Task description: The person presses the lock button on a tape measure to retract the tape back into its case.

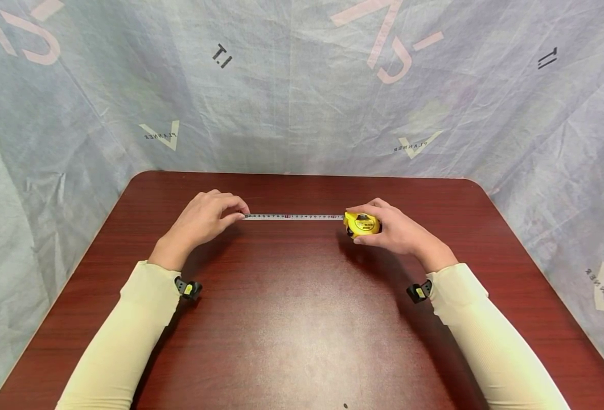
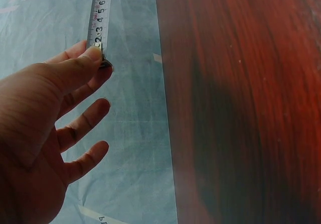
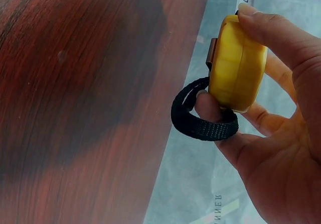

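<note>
A yellow tape measure (image 1: 362, 224) is held above the table by my right hand (image 1: 396, 229), its fingers along the top edge and thumb below. From the case, a white tape blade (image 1: 296, 217) runs straight and level to the left. Between thumb and forefinger, my left hand (image 1: 206, 219) pinches the blade's end. The left wrist view shows the small metal hook (image 2: 105, 63) at these fingertips, the other fingers spread apart. In the right wrist view, a black strap loop (image 3: 203, 126) hangs from the case, with a fingertip of the right hand inside it.
Below both hands lies a dark red wooden table (image 1: 291, 319) with rounded far corners. A grey printed sheet (image 1: 291, 102) hangs behind it and at both sides. Each wrist wears a small black camera, one on the left (image 1: 189, 288) and one on the right (image 1: 418, 291).
</note>
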A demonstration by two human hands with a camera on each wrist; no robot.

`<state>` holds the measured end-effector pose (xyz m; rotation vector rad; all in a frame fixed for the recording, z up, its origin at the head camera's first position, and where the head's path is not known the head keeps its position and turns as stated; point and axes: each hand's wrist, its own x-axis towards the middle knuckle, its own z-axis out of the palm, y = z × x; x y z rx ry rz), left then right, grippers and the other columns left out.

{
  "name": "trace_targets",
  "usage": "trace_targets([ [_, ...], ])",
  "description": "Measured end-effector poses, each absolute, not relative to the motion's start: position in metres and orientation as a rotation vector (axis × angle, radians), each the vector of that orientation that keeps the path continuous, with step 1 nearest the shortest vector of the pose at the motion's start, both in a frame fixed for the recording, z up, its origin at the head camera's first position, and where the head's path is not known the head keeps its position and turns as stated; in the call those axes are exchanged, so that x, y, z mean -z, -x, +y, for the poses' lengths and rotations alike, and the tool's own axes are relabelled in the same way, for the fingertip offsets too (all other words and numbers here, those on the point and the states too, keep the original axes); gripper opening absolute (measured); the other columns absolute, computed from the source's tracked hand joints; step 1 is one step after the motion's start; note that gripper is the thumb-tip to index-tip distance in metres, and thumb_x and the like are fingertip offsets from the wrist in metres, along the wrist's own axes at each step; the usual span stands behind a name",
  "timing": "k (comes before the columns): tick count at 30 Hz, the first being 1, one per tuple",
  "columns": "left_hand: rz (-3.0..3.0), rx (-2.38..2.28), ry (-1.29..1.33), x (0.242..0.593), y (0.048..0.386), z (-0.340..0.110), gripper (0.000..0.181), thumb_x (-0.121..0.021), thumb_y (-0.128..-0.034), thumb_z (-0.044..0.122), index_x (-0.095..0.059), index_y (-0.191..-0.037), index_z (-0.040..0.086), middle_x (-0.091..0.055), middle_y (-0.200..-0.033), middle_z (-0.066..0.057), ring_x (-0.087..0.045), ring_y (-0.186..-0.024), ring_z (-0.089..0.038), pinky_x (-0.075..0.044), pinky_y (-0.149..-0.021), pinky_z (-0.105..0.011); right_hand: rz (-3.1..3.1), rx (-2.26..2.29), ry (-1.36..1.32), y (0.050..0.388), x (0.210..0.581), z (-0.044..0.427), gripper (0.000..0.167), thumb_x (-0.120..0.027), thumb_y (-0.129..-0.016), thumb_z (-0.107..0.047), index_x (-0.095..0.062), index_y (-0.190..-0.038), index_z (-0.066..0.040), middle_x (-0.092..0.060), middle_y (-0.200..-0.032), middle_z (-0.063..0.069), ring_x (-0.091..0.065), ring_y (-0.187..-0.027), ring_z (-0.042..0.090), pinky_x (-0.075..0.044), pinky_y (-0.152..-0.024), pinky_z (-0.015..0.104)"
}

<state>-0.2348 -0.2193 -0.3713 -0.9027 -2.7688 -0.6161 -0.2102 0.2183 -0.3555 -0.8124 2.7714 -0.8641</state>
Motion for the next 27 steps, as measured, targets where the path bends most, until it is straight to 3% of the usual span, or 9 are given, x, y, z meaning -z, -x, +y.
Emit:
trace_targets([
  [27, -2.768, 0.63, 0.928, 0.3719, 0.2358, -0.2133, 0.01, -0.075, -0.0973, 0.02, -0.076, -0.106, 0.026, -0.074, -0.105, 0.009, -0.062, -0.098, -0.024, -0.043, -0.094, -0.05, 2.746, 0.87, 0.819, 0.2114, 0.3569, 0.2095, 0.064, -0.086, -0.088, -0.028, -0.06, -0.146, -0.022, -0.052, -0.126, 0.01, -0.055, -0.106, 0.023, -0.05, -0.088, 0.042],
])
